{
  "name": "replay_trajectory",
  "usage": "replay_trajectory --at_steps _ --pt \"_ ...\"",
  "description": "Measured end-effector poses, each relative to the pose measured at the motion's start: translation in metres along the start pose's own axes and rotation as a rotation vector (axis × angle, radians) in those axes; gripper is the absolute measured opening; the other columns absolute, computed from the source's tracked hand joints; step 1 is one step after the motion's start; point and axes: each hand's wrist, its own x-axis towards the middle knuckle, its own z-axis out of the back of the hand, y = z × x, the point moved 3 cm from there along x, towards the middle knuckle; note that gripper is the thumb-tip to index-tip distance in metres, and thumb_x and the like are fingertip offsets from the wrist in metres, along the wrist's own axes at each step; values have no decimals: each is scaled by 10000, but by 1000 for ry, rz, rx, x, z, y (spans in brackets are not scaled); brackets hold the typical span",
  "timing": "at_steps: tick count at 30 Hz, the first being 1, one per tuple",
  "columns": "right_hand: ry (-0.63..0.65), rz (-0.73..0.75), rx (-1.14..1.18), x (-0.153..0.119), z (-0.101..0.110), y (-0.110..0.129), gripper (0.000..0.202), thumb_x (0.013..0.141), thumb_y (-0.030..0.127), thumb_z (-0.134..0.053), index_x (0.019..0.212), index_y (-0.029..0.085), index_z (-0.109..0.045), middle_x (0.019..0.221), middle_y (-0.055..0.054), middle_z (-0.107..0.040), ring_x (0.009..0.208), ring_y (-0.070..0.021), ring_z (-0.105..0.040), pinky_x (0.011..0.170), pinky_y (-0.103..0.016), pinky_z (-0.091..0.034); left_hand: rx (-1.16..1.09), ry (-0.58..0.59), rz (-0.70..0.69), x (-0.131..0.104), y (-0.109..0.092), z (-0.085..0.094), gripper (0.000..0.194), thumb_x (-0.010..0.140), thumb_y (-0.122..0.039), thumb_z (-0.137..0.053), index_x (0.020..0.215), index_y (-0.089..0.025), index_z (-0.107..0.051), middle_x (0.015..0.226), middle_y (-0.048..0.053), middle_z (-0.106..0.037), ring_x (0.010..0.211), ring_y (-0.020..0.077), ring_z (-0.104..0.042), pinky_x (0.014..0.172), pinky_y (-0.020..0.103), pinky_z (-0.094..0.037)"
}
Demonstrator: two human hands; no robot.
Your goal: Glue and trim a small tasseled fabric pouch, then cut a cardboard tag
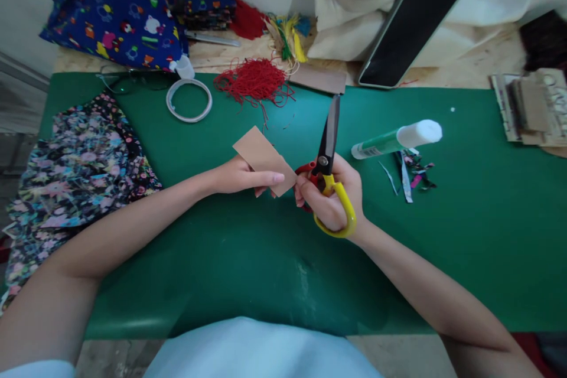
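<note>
A flat brown piece of card (262, 155) is pinched in my left hand (241, 177), the thumb lying across its face. My right hand (343, 195) has its fingers through the scissors (328, 153), which have one yellow and one red handle. Their dark blades point away from me and look closed. The right thumb and fingertip also touch the near right corner of the card. Beyond my hands lies a heap of red string (254, 81). A green and white glue stick (396, 139) is right of the scissors.
Fabric scraps (414, 174) lie beside the glue. Floral cloth (84, 165) covers the left side, near a tape roll (189, 100) and blue patterned cloth (117, 23). A black panel (416, 23) leans at the back; cardboard pieces (531, 106) sit far right.
</note>
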Motion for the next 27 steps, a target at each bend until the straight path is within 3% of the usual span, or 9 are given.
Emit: replay_trajectory --at_steps 6,9,11,18,23,27 --pt "63 35 -183 8 11 6 456 778 564 -723 758 241 -401 555 62 -438 469 -96 -394 440 -250 -297 -126 -96 17 0 5 4 494 825 -567 -699 979 -99 -722 861 111 -779 525 124 -661 520 239 -579" --pt "119 94 -334 13 23 12 564 754 677 -704 717 233 -357 552 73 -343 494 -76 -292 456 -245 -221 -171 -118 -19 2 5 7 469 848 -510 -699 1088 -107 -717 911 114 -788 507 117 -650 484 235 -561" --pt "177 121 -422 15 30 16 581 765 722 -665 732 232 -354 560 72 -329 506 -79 -277 460 -250 -211 -170 -147 -52 2 5 8 436 844 -481 -714 1057 -101 -720 852 104 -785 484 107 -625 437 212 -525" --pt "376 3 -625 10 29 22 591 788 747 -609 823 260 -276 599 65 -394 500 -113 -328 450 -261 -260 -148 -210 -98 3 3 6 428 805 -512 -750 858 -91 -686 729 81 -769 386 84 -575 366 184 -475" --pt "475 -16 -578 4 20 26 539 841 729 -547 836 263 -277 624 56 -432 509 -121 -349 460 -256 -273 -158 -203 -103 3 -1 3 420 800 -504 -759 813 -93 -671 704 75 -768 383 96 -605 373 179 -490" --pt "485 10 -565 4 18 28 524 859 726 -524 836 260 -284 631 54 -441 518 -118 -343 467 -255 -276 -166 -181 -98 4 -1 2 415 802 -491 -761 830 -86 -676 680 72 -763 379 102 -612 373 176 -490"
